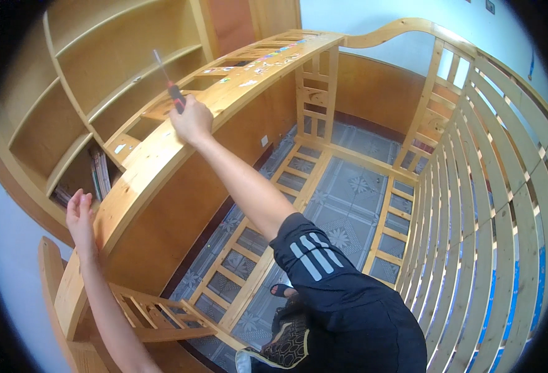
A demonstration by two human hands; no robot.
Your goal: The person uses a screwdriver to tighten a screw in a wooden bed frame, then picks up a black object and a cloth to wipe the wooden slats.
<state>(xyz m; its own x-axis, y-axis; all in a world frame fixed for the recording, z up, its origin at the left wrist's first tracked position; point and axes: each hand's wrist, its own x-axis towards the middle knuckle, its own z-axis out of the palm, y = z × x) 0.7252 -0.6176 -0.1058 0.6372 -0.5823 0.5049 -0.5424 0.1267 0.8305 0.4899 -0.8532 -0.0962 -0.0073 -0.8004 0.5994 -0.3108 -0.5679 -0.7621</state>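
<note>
The right hand (192, 120) is gripping a red-and-black screwdriver (176, 96), fingers wrapping its handle, blade pointing upward above the wooden bed rail (153, 155). The left hand (81, 221) is extending beside the rail's near section, fingers bunched; I cannot tell whether they are pinching anything.

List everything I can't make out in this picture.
All in the head view:
Screwdriver: the lower handle is hidden by the right hand.
Books: titles too small to read.
Stickers: designs too small to make out.
Slats: lower ends cut off by the bottom edge.
</note>
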